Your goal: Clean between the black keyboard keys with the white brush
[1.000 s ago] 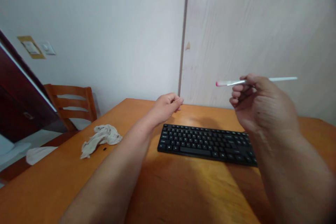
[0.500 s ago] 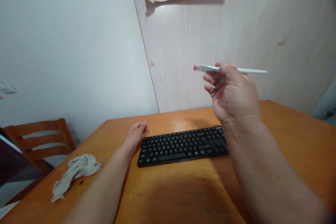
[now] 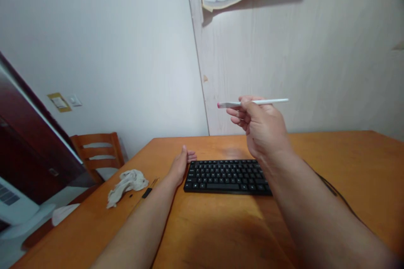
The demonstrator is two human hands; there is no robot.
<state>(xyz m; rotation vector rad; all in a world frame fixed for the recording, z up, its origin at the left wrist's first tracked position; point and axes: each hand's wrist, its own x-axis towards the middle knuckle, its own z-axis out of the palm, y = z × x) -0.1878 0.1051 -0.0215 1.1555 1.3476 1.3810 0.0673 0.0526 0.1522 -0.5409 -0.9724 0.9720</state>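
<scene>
Pale walls [image 3: 135, 59] stand behind the wooden surface [image 3: 202, 231]. Your right hand [image 3: 260, 124] pinches a slim white-handled brush [image 3: 274, 101] between thumb and fingers, raised over the black keyboard [image 3: 224, 176], its pink tip pointing toward your left side. Your left hand [image 3: 183, 163] is partly open, fingers loosely extended and nothing visible in its grip, at the keyboard's left end; whether it touches is unclear. A crumpled cloth [image 3: 129, 181] lies left of your left hand, and a wooden chair [image 3: 99, 151] stands farther left.
</scene>
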